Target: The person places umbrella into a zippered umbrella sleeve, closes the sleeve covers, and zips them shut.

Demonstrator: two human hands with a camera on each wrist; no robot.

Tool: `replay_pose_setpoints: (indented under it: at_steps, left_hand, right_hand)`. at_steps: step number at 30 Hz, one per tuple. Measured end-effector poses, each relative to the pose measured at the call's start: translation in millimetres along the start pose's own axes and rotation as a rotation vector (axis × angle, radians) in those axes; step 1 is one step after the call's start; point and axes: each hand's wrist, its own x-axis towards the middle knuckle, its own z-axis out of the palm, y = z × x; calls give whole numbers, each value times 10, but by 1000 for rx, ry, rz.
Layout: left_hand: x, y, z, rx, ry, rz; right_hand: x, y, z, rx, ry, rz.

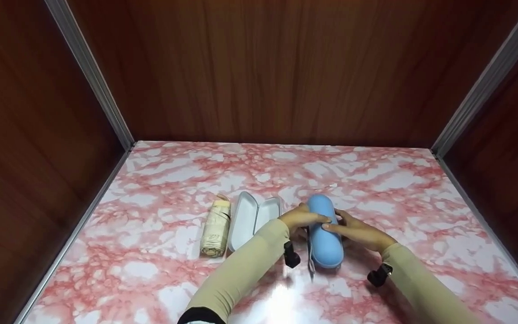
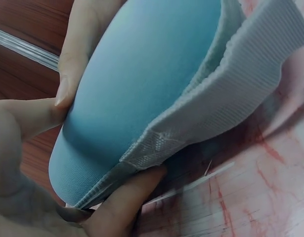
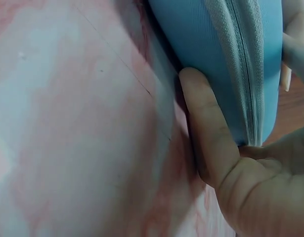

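A light blue zippered case (image 1: 325, 238), long with rounded ends, is held between both hands over the table. From its left side my left hand (image 1: 301, 219) grips it, thumb across the top. My right hand (image 1: 362, 231) holds the opposite side, its thumb also on top, close to the other thumb. In the left wrist view, a pale ribbed elastic strap (image 2: 231, 89) runs along the case, with a left finger beneath its mesh end. The right wrist view shows a closed grey zipper (image 3: 240, 64) and a right finger against the case's lower side. Part of the underside is hidden.
Left of the hands lies an opened hard case (image 1: 243, 222) with a pale interior, partly behind the left forearm. Beside it is a folded beige umbrella (image 1: 216, 229). The red-and-white marbled table (image 1: 151, 216) is bounded by brown wood-look panels (image 1: 259, 72) at back and sides.
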Motion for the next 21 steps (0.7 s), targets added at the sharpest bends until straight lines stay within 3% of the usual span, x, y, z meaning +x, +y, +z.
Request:
replay_pose_setpoints:
  at_steps: [8,14,21]
  left_hand:
    - [-44,-17,-53,32,-58,43]
    - [-161,-31,-127,60,-134,84]
    - [-324,-15,-161,62,-171,89]
  right_hand:
    - [-18,15,29,19,14,-12]
    - [-24,8,41,35,27,9]
    - [-29,12,54,43,44,19]
